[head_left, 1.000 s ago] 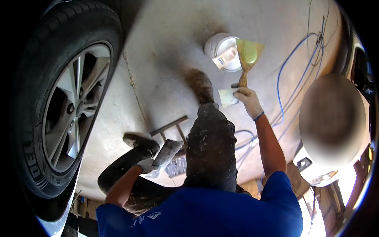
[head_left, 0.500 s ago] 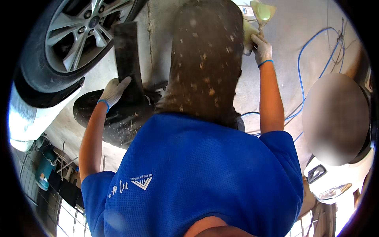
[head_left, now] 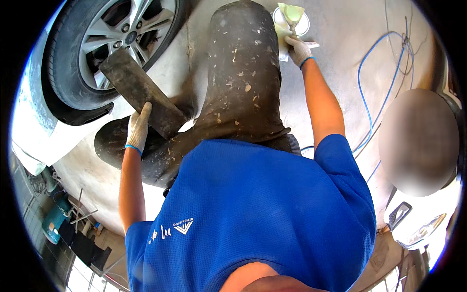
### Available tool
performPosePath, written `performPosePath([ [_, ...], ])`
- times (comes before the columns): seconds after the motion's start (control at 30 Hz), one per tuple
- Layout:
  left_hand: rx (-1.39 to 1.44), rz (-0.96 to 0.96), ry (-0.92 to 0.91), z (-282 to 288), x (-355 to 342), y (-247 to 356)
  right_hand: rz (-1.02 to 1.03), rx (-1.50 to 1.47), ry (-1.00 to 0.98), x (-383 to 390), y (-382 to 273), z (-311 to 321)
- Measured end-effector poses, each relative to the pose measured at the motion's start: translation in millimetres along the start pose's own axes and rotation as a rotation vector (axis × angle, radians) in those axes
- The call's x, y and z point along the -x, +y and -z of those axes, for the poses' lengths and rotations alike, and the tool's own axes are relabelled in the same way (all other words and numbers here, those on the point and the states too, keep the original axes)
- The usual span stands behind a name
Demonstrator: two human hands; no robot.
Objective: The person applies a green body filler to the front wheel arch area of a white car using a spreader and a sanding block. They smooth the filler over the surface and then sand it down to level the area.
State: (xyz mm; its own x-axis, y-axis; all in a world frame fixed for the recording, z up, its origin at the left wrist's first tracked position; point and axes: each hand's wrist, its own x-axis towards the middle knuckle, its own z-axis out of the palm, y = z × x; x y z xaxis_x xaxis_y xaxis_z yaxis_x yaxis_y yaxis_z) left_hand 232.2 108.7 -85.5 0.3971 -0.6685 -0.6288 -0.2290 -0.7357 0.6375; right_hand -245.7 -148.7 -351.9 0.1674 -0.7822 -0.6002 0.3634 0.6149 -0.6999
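Two gloved hands in view, both occupied and set well apart. Found the left hand closed on one long edge of a dark flat board, near its lower end, with thumb laid over the face and fingers largely hidden behind. Held tilted, with upper end raised beyond the left hand and overlapping the wheel from this angle. Found the right hand closed round the handle of a spreader, blade directed away from the palm and bearing yellow-green paste. Noted a pale card just left of the right hand, probably pinched in the same grip, though too small and too covered to confirm. Noted also a white bucket just beyond the right hand, behind the spreader. Risks as judged: possible twisting of the board through holding close to one end, with knocking of the wheel in case of little clearance; possible soiling of the board from speckled trousers between the hands, by brushing at its lower corner; possible loss of paste from too steep a blade; possible dropping of the card from a divided grip; possible snagging on the blue hose, well right of the right hand, through careless footing.
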Motion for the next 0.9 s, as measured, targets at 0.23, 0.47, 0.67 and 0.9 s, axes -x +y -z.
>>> performPosePath([
  [0.23, 0.013, 0.046, 0.071, 1, -9, -7, -0.025, 0.410, 0.266, 42, -9, 9],
  [0.47, 0.120, 0.074, 0.039, 1, -22, -11, 0.468, 1.242, 0.290, 13, -90, -38],
  [0.67, 0.274, 0.073, -0.020, 15, -38, 8, 0.035, 0.165, 0.156, -56, -122, -111],
  [0.9, 0.206, 0.101, -0.189, 25, -44, 47, 0.505, 1.067, -0.076, -94, -149, -154],
])
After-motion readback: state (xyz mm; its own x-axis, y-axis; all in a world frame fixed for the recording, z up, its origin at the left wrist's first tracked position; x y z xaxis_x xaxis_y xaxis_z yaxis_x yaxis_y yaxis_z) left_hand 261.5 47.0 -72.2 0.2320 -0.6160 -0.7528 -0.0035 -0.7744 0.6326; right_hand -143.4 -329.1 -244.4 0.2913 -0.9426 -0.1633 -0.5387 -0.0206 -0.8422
